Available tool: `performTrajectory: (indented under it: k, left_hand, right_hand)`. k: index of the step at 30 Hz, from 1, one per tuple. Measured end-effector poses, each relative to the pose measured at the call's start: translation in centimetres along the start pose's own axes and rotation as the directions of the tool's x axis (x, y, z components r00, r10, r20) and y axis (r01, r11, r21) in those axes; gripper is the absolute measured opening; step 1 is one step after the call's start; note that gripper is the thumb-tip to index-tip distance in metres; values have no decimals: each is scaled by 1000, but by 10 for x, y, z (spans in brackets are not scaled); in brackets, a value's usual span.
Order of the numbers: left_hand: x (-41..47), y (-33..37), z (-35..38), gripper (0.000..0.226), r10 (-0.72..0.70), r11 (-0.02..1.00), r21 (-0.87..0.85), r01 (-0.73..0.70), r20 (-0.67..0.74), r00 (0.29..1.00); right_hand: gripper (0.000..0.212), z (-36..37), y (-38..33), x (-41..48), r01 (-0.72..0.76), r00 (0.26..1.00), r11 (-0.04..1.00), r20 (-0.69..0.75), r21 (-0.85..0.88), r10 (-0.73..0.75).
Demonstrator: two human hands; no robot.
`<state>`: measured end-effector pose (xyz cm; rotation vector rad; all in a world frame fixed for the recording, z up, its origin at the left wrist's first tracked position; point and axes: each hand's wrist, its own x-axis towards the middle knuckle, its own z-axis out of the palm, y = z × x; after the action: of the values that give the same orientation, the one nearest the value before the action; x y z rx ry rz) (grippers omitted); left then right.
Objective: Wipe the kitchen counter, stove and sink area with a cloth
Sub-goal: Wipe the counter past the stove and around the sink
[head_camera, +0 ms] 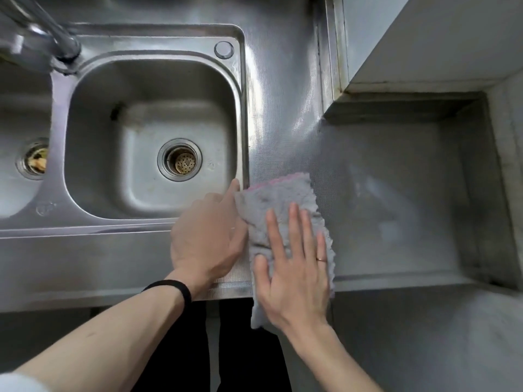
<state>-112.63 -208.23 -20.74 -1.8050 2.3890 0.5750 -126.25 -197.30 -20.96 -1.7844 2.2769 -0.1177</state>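
A grey fluffy cloth [283, 193] with a pink far edge lies on the steel counter [283, 108], just right of the sink basin [93, 154]; its near end hangs over the front edge. My right hand [294, 264] presses flat on the cloth with straight, spread fingers. My left hand [206, 236] is at the cloth's left edge, fingers curled onto it and the index finger stretched along the sink rim. No stove is in view.
A second basin [17, 154] lies at the far left, and the faucet [56, 43] stands between the two at the back. To the right the counter drops to a lower steel recess [396, 199] with a raised wall and a ledge [424, 52] above it.
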Motion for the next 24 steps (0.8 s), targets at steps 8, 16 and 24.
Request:
performTrajectory:
  k: [8,16,24]
  left_hand:
    - [-1,1,-2,70,-13,1000,-12,13,0,1000]
    - [0,3,-2,70,-23,999,-29,23,-8,1000]
    - [-2,4,-4,70,-45,999,-30,45,6,999]
  right_hand:
    - [77,-25,106,18,-21,1000,999,-9,-29,21]
    - [77,-54,218,57,-273,957,961,-111,-39,268]
    - [77,-34,105,59,-397,906,917,-150,20,396]
